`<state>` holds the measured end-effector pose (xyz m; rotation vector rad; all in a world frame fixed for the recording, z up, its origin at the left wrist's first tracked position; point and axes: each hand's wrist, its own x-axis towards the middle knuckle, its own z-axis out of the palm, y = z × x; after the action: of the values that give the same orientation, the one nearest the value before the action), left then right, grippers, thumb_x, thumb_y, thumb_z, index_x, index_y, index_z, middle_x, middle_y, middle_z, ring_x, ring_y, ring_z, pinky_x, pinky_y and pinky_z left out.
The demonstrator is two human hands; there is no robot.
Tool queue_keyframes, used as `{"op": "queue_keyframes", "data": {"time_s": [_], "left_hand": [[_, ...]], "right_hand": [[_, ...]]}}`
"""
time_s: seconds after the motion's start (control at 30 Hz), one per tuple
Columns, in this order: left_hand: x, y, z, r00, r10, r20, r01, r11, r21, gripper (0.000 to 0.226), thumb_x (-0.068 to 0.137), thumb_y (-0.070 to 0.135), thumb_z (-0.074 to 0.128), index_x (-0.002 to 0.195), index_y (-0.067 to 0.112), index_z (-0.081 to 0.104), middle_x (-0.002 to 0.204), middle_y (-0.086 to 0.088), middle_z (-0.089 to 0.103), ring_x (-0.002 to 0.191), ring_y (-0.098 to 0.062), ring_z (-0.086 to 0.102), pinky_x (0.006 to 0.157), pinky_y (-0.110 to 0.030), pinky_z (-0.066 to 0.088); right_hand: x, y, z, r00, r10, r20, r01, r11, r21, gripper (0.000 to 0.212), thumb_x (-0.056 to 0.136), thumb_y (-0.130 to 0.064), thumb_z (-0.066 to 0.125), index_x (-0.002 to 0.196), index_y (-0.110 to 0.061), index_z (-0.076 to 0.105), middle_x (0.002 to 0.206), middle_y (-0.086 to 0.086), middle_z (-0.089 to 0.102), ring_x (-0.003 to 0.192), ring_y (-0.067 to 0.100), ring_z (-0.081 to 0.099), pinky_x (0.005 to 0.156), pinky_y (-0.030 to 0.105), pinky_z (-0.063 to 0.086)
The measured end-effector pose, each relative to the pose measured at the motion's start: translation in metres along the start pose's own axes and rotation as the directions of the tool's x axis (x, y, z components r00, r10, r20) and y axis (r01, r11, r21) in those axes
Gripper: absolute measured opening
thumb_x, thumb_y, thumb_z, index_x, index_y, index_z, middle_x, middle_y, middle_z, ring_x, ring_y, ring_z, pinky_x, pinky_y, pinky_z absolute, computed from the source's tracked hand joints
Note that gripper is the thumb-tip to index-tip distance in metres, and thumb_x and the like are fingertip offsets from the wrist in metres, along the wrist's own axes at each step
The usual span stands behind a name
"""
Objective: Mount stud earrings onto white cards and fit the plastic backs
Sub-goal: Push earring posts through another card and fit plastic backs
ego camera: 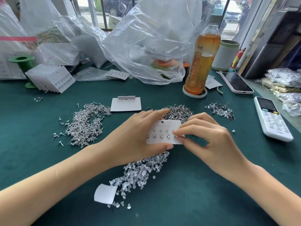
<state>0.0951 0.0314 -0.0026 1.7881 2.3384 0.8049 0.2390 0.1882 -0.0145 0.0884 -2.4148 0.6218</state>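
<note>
Stud mounting at the lower row of a small white rectangular paper card point(164, 128), which is held above the dark green bench point(211, 193) between both hands. The card is gripped by the left hand point(136, 136), thumb curled under its near edge and index finger laid along its far edge, so that its long axis runs left to right across the view. The right hand point(210, 137) is closed in a pinch at the card's right end, thumb and index fingers point(177, 132) meeting on the last silver stud earring point(175, 136) of the lower row; whether the post is fully seated cannot be told. Two rows of small faceted studs are seen on the card, the upper row partly hidden by the right fingers. A heap of clear plastic earring backs point(140, 172) lies directly beneath and nearward of the left hand, and is judged the nearer supply for whichever hand is freed next. Loose silver studs point(179, 111) are piled just beyond the fingers, with a second pile point(86, 123) well to the left.
</note>
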Motion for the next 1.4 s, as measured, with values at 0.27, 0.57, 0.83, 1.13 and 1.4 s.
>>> {"op": "queue_keyframes", "data": {"time_s": [0.27,0.57,0.83,1.13,1.4], "left_hand": [[0.000,-0.004,-0.001,0.999,-0.032,-0.023,0.031,0.999,-0.034,0.084,0.071,0.067,0.056,0.143,0.036,0.027,0.121,0.022,0.044,0.105,0.016,0.030,0.089,0.010,0.014],[0.001,-0.010,0.001,0.998,-0.056,-0.034,0.056,0.998,0.006,0.086,0.070,0.068,0.055,0.144,0.036,0.025,0.134,0.015,0.047,0.118,0.006,0.033,0.088,0.010,0.010],[0.001,-0.011,0.003,0.997,-0.077,0.002,0.077,0.997,-0.006,0.088,0.069,0.069,0.054,0.144,0.042,0.016,0.134,0.016,0.047,0.116,0.005,0.034,0.092,-0.010,0.024],[0.001,-0.011,0.004,0.998,-0.067,-0.001,0.067,0.998,-0.006,0.086,0.069,0.069,0.055,0.143,0.044,0.017,0.133,0.017,0.047,0.111,0.008,0.035,0.091,-0.012,0.025],[-0.001,-0.009,0.004,0.999,-0.034,0.021,0.034,0.999,0.012,0.085,0.073,0.062,0.061,0.143,0.041,0.018,0.134,0.014,0.046,0.102,0.017,0.026,0.085,0.010,0.012]], "right_hand": [[0.006,0.012,-0.022,0.931,0.312,-0.189,-0.328,0.943,-0.062,0.021,0.082,-0.008,0.070,0.093,-0.025,0.072,0.100,-0.012,0.065,0.102,0.005,0.051,0.090,0.006,0.031],[0.003,0.014,-0.027,0.859,0.504,0.089,-0.429,0.804,-0.412,0.011,0.074,-0.029,0.078,0.070,-0.029,0.068,0.120,-0.003,0.058,0.122,0.015,0.042,0.099,0.026,0.024],[0.002,0.017,-0.028,0.852,0.503,0.144,-0.406,0.809,-0.425,0.013,0.078,-0.020,0.076,0.072,-0.029,0.067,0.108,-0.008,0.061,0.116,0.014,0.045,0.093,0.023,0.023],[0.002,0.016,-0.026,0.890,0.434,0.142,-0.346,0.844,-0.409,0.012,0.077,-0.017,0.076,0.071,-0.024,0.068,0.087,-0.008,0.063,0.095,0.015,0.049,0.088,0.025,0.029],[0.006,0.007,-0.030,0.904,0.425,0.042,-0.417,0.900,-0.130,0.017,0.077,-0.013,0.072,0.071,-0.027,0.064,0.073,-0.015,0.067,0.079,-0.003,0.059,0.074,0.005,0.039]]}}
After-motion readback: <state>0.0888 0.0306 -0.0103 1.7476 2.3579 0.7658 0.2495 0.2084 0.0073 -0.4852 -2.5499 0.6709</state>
